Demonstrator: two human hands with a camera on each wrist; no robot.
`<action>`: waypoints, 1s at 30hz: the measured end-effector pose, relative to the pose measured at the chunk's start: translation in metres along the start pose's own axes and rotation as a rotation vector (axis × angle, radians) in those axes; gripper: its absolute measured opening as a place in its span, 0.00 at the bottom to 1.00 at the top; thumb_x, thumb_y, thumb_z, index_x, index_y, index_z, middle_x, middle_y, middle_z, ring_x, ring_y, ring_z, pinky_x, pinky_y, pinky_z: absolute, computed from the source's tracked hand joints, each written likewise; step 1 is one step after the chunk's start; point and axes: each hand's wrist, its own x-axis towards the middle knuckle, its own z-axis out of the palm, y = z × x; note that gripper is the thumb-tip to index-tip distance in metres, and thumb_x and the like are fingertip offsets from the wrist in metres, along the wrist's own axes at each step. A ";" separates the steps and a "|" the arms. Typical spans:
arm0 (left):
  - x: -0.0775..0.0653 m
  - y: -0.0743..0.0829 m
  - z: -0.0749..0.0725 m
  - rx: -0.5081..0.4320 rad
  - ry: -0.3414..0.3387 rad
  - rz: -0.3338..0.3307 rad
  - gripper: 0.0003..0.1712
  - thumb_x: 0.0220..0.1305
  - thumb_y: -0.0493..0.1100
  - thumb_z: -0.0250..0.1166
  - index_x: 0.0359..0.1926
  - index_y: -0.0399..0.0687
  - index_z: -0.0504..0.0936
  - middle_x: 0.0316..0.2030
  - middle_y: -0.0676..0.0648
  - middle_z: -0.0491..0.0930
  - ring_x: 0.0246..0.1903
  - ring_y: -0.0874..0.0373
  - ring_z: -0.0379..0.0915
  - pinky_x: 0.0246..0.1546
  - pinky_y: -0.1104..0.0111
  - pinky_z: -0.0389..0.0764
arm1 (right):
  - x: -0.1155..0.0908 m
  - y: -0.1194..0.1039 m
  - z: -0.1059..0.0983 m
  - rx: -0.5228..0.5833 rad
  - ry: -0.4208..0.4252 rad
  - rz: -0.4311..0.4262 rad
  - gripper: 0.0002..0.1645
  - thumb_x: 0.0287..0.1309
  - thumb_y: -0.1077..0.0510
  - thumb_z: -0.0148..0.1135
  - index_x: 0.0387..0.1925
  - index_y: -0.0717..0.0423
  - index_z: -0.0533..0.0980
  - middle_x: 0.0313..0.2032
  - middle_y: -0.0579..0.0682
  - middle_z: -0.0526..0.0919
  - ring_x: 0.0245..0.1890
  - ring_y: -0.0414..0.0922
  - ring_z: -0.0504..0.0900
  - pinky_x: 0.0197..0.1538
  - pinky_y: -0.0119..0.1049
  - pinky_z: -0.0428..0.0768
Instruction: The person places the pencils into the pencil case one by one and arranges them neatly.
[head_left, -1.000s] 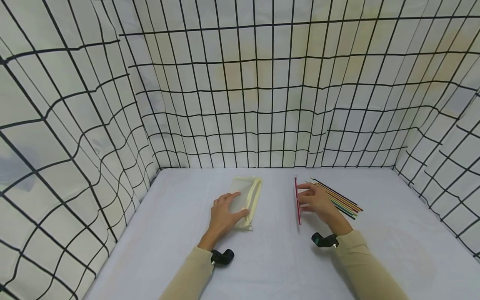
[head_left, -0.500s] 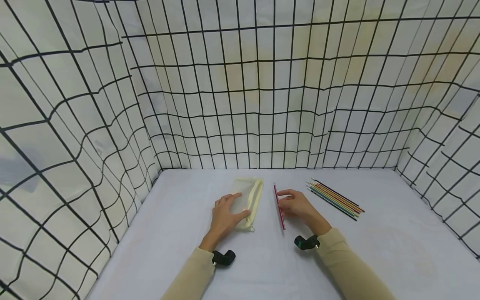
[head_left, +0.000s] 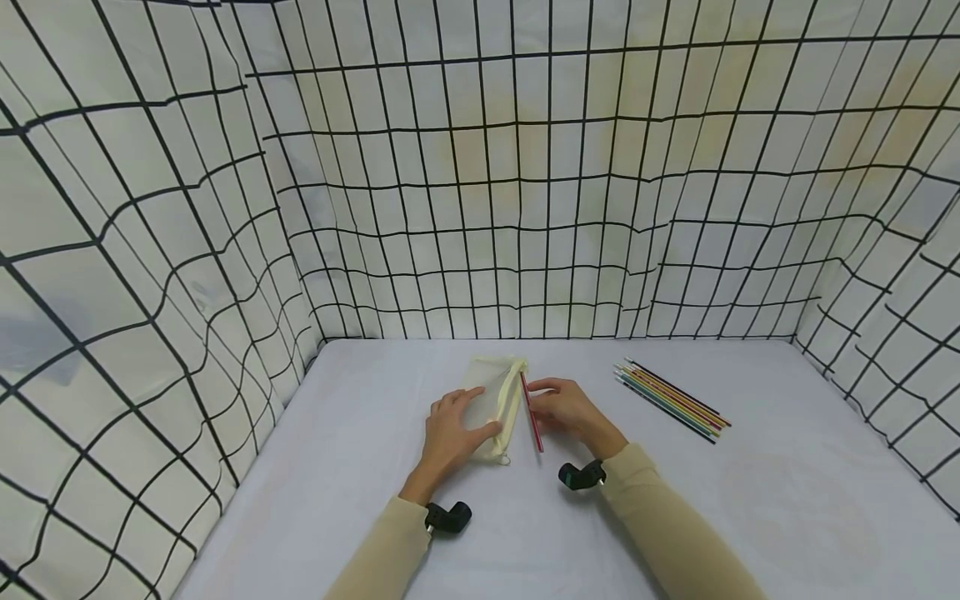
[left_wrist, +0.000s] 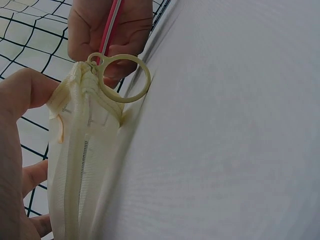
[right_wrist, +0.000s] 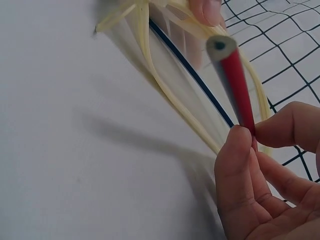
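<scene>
A pale yellow zippered mesh pouch (head_left: pixel 489 402) stands on the white table under my left hand (head_left: pixel 450 432), whose thumb and fingers hold it at the edge of its opening. My right hand (head_left: pixel 568 411) pinches a red pencil (head_left: pixel 531 413) between thumb and fingers, right beside the pouch's open side. In the right wrist view the red pencil's flat end (right_wrist: pixel 222 46) points toward the camera, in front of the gaping zipper. Inside that opening lies a dark blue pencil (right_wrist: pixel 192 72). A ring-shaped zipper pull (left_wrist: pixel 146 75) hangs at the pouch's near end.
Several colored pencils (head_left: pixel 671 402) lie side by side on the table to the right of my right hand. Black grid netting (head_left: pixel 525 208) over white cloth walls in the back and both sides of the white tabletop (head_left: pixel 780 500).
My right hand has carried the red pencil leftward from near the pencil group to the pouch's opening, tilting it slightly. The left hand and pouch have stayed about where they were.
</scene>
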 end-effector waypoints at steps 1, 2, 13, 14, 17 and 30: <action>0.000 0.000 0.000 0.005 0.001 0.001 0.41 0.52 0.61 0.71 0.68 0.59 0.77 0.68 0.40 0.71 0.66 0.39 0.62 0.64 0.39 0.61 | 0.001 -0.001 0.002 0.007 -0.001 0.002 0.27 0.62 0.62 0.65 0.62 0.58 0.77 0.43 0.53 0.85 0.32 0.41 0.81 0.34 0.31 0.81; 0.000 0.000 0.000 0.005 0.003 0.001 0.41 0.52 0.61 0.71 0.68 0.59 0.77 0.68 0.40 0.71 0.66 0.39 0.62 0.64 0.39 0.61 | 0.003 -0.001 0.004 0.013 0.001 0.008 0.26 0.62 0.62 0.65 0.62 0.58 0.77 0.42 0.52 0.85 0.31 0.40 0.81 0.33 0.31 0.81; -0.001 0.003 -0.002 -0.014 -0.002 -0.011 0.41 0.52 0.61 0.71 0.68 0.58 0.77 0.68 0.39 0.71 0.67 0.39 0.61 0.65 0.39 0.60 | 0.017 -0.005 0.014 0.047 0.044 0.038 0.26 0.63 0.61 0.68 0.61 0.60 0.77 0.41 0.53 0.88 0.31 0.39 0.84 0.32 0.30 0.82; -0.002 0.003 -0.003 -0.017 -0.002 -0.012 0.41 0.52 0.60 0.71 0.68 0.58 0.77 0.68 0.39 0.71 0.68 0.39 0.61 0.66 0.39 0.60 | 0.018 -0.006 0.015 0.046 0.043 0.040 0.25 0.63 0.61 0.68 0.61 0.60 0.77 0.41 0.53 0.88 0.31 0.39 0.84 0.32 0.30 0.82; -0.002 0.003 -0.003 -0.022 0.002 -0.009 0.41 0.52 0.60 0.71 0.68 0.58 0.77 0.68 0.39 0.71 0.68 0.39 0.61 0.65 0.39 0.60 | 0.019 -0.007 0.017 0.043 0.030 0.032 0.25 0.63 0.60 0.68 0.61 0.59 0.77 0.38 0.52 0.88 0.30 0.39 0.83 0.31 0.29 0.81; -0.002 0.003 -0.003 -0.014 0.001 -0.010 0.41 0.52 0.59 0.70 0.69 0.58 0.77 0.68 0.39 0.71 0.67 0.38 0.61 0.65 0.39 0.61 | 0.024 -0.010 0.022 0.024 -0.067 -0.047 0.24 0.63 0.62 0.64 0.61 0.61 0.78 0.41 0.52 0.83 0.32 0.42 0.80 0.34 0.32 0.80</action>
